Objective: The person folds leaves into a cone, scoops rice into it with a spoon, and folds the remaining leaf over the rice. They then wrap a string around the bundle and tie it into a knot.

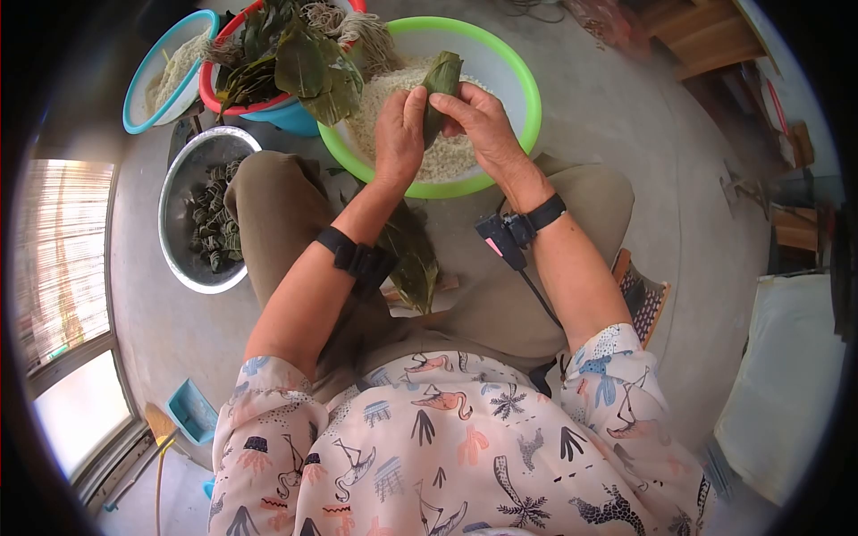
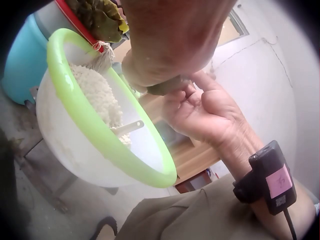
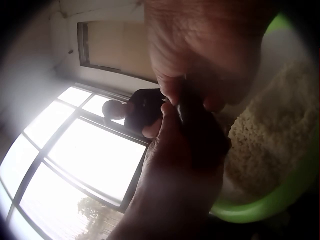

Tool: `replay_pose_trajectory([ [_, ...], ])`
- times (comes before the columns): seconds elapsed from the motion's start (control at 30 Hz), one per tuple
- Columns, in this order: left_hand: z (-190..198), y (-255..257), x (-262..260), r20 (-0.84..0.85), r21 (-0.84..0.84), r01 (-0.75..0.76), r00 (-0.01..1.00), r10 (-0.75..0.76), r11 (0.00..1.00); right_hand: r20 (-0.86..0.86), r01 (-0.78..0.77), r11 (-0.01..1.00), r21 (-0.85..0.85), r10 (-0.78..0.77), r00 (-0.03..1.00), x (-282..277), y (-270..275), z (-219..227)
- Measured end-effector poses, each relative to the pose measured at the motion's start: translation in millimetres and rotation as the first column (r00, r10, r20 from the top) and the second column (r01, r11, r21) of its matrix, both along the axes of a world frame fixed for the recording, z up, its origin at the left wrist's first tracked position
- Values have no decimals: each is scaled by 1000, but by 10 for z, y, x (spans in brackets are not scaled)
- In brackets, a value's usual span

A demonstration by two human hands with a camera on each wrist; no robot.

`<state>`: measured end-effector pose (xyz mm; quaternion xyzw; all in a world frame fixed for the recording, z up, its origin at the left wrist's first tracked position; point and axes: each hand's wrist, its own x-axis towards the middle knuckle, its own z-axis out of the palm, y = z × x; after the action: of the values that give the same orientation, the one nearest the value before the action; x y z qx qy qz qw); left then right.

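A folded green leaf [image 1: 441, 75] stands upright between my two hands, over the near side of a green-rimmed basin [image 1: 528, 85] of white rice [image 1: 451, 161]. My left hand [image 1: 399, 138] grips it from the left, thumb pointing up along its side. From the right, my right hand [image 1: 490, 134] pinches it with the thumb across its front. In the left wrist view the leaf [image 2: 170, 85] shows only as a dark green strip between the hands. The right wrist view has it in shadow, mostly hidden by fingers.
Long leaves [image 1: 308, 67] and string [image 1: 366, 36] fill a red-rimmed basin at the back left, beside a blue-rimmed basin [image 1: 134, 112]. Dark wrapped bundles [image 1: 213, 214] lie in a metal bowl [image 1: 179, 259]. A white handle [image 2: 129, 127] sticks out of the rice. Another person [image 3: 142, 110] is by the window.
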<state>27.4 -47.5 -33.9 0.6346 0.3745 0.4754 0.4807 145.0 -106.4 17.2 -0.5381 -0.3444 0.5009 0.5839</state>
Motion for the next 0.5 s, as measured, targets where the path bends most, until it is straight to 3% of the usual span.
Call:
replay_pose_trajectory([
  [0.07,52,-37,-7,27,-104,17,1000,-15,994,6,-2,1000,4,2,1000,8,4,-36],
  [0.3,72,-67,-18,57,-110,47,998,-41,993,-2,-28,999,-29,27,1000,19,-34,-38],
  [0.4,72,-25,-33,125,-202,86,990,-61,976,-17,-16,999,-44,16,1000,70,-53,42],
  [0.47,19,48,-75,308,-404,254,942,-130,879,-29,-11,999,-50,9,1000,133,-57,42],
  [0.5,46,48,-88,306,-406,255,943,-132,878,264,111,992,67,-125,956,161,-37,41],
])
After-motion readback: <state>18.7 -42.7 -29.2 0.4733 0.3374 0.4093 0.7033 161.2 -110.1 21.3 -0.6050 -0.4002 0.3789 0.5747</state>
